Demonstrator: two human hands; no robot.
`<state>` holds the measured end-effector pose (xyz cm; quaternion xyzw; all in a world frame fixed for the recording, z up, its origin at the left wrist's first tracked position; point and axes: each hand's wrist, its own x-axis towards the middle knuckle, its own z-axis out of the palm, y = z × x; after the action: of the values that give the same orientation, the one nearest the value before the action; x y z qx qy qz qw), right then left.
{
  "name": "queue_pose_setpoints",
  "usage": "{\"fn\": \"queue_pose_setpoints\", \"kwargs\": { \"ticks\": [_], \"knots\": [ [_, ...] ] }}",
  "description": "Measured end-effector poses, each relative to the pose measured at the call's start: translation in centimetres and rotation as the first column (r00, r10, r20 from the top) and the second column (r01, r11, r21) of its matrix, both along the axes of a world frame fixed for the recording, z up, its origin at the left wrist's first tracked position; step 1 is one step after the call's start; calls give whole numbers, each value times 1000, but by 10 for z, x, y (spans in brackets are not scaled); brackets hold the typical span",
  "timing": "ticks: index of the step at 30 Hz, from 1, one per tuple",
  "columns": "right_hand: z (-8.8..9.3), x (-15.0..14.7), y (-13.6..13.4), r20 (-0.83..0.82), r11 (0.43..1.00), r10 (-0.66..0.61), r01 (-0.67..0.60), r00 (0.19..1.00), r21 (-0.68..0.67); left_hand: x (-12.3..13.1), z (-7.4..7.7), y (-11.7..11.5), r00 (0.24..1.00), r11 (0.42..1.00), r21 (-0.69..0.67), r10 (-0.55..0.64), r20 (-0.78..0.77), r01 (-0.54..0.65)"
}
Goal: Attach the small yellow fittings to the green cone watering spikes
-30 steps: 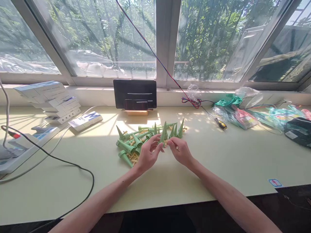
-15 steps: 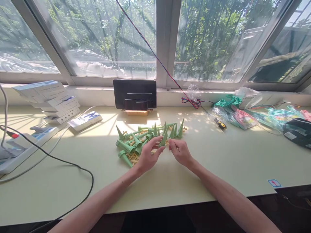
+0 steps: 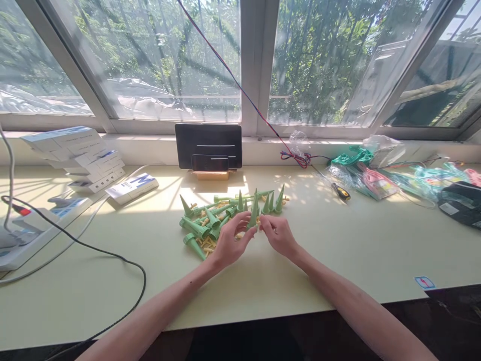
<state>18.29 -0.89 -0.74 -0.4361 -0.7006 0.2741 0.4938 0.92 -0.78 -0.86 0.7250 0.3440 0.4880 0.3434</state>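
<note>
My left hand [image 3: 233, 239] grips a green plastic spike [image 3: 254, 213] by its lower part, with the point upward. Close beside it, my right hand [image 3: 278, 233] is closed in a pinch on a small tan plastic piece [image 3: 258, 220], which is partly hidden by the fingers. A pile of green spikes [image 3: 197, 228] lies behind and left of my left hand. Small tan T-shaped pieces [image 3: 207, 244] are scattered among them. Several more spikes stand point up behind my hands, such as the one at the right end [image 3: 279, 200].
A tablet [image 3: 209, 140] and a phone [image 3: 209, 163] lean on a small stand at the back. White boxes [image 3: 131, 188] and a power strip [image 3: 71, 210] are on the left, with cables along the table. A screwdriver [image 3: 340, 191] and bagged items [image 3: 376, 180] lie to the right.
The spike in my left hand has turned more upright. The tan piece at my right fingertips now shows more clearly beside the spike. Both hands have stayed nearly in place.
</note>
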Motion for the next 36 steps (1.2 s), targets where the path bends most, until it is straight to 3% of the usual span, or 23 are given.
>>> {"fn": "queue_pose_setpoints", "kwargs": {
  "ticks": [7, 13, 17, 24, 30, 36],
  "knots": [
    [0, 6, 2, 143, 993, 11, -28, 990, 113, 3, 10, -1, 973, 982, -178, -23, 232, 65],
    [-4, 6, 5, 192, 981, 22, -59, 981, 186, 2, 11, -1, 972, 975, -209, -26, 235, 77],
    [-7, 5, 4, 175, 988, 39, -64, 984, 137, 0, 8, 0, 990, 986, -160, -21, 137, 43],
    [-9, 2, 3, 35, 997, 73, -71, 997, -39, -2, 5, 1, 999, 998, 56, 43, -24, -42],
    [-4, 0, 1, -39, 987, 94, -99, 995, -128, -3, 0, 4, 999, 993, 111, 45, -26, -42],
    [-5, -1, 1, -17, 989, 98, -99, 995, -111, -3, -1, 5, 998, 990, 135, 48, -39, -42]
  ]
}}
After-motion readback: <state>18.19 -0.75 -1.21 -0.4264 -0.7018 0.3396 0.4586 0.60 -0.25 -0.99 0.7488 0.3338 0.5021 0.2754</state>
